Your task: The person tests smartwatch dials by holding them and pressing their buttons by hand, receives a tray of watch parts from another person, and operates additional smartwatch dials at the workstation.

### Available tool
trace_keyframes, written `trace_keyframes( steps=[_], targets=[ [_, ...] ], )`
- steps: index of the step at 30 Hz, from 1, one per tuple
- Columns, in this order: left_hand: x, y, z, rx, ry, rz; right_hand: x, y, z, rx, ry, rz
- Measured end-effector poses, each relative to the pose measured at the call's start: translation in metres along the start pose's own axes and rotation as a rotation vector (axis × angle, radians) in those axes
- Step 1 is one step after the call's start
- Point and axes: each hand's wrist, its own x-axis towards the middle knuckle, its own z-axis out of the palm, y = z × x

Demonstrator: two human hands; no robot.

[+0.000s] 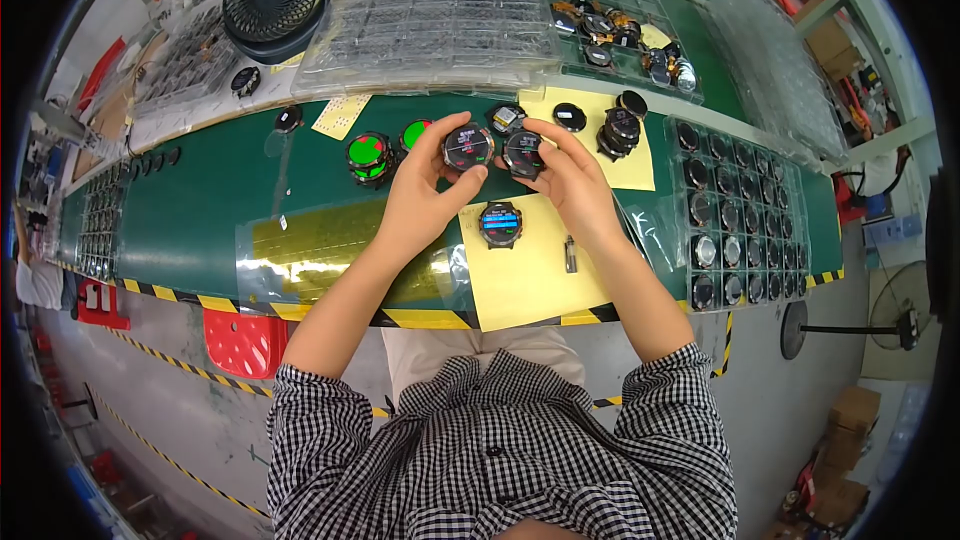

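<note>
Two round, strapless smartwatches with lit dark screens are held up side by side over the bench. My left hand [424, 198] is closed on the left smartwatch [466, 148], thumb at its lower edge. The right smartwatch [523, 154] is gripped at its rim by my right hand [582, 190]. Below them, a third watch [500, 225] with blue bars on its screen lies on a yellow sheet [520, 285], left of a small clear-and-dark stick-like item [570, 255]. Just behind my hands is another watch body [507, 118]. Watches with green screens [368, 152] sit left of my left hand.
A clear tray of watches [731, 217] stands at the right. Stacked trays [430, 35] and a black fan [275, 5] line the back. More watches are piled on another yellow sheet [632, 173]. Yellow film [330, 255] covers part of the green bench [215, 205].
</note>
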Motion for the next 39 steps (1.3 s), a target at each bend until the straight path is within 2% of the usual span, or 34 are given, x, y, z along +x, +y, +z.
trace_keyframes(
  steps=[3, 6, 9, 12, 20, 24, 27, 29, 32, 35, 39],
  targets=[
    [0.000, 0.000, -0.003, 0.253, 0.017, 0.075, 0.000, 0.001, -0.002, 0.039, -0.044, -0.021],
    [0.000, 0.002, -0.002, 0.359, 0.036, 0.140, -0.001, 0.000, -0.002, -0.013, -0.044, -0.036],
    [0.000, 0.005, -0.003, 0.452, 0.012, 0.098, -0.002, -0.002, 0.001, -0.067, -0.029, -0.040],
    [-0.001, 0.008, 0.000, 0.528, 0.042, 0.210, -0.003, -0.001, 0.001, -0.094, -0.034, -0.055],
    [-0.001, 0.009, -0.001, 0.583, 0.031, 0.259, -0.003, -0.001, 0.001, -0.114, -0.034, -0.075],
    [-0.001, 0.009, 0.000, 0.591, 0.084, 0.299, -0.003, -0.002, 0.000, -0.227, -0.044, -0.076],
    [-0.001, 0.007, -0.002, 0.497, 0.068, 0.185, -0.003, 0.000, 0.001, -0.250, -0.033, -0.118],
    [-0.001, 0.012, -0.003, 0.479, 0.070, 0.189, 0.000, 0.008, -0.001, -0.237, -0.055, -0.201],
    [0.000, 0.016, -0.004, 0.434, 0.078, 0.222, -0.001, 0.004, -0.006, -0.357, -0.052, -0.198],
    [0.001, 0.016, -0.007, 0.328, 0.062, 0.216, -0.003, -0.013, -0.011, -0.847, -0.022, -0.056],
    [0.004, 0.013, -0.009, 0.068, -0.027, 0.198, -0.007, -0.014, -0.018, -1.258, -0.110, -0.202]
  ],
)
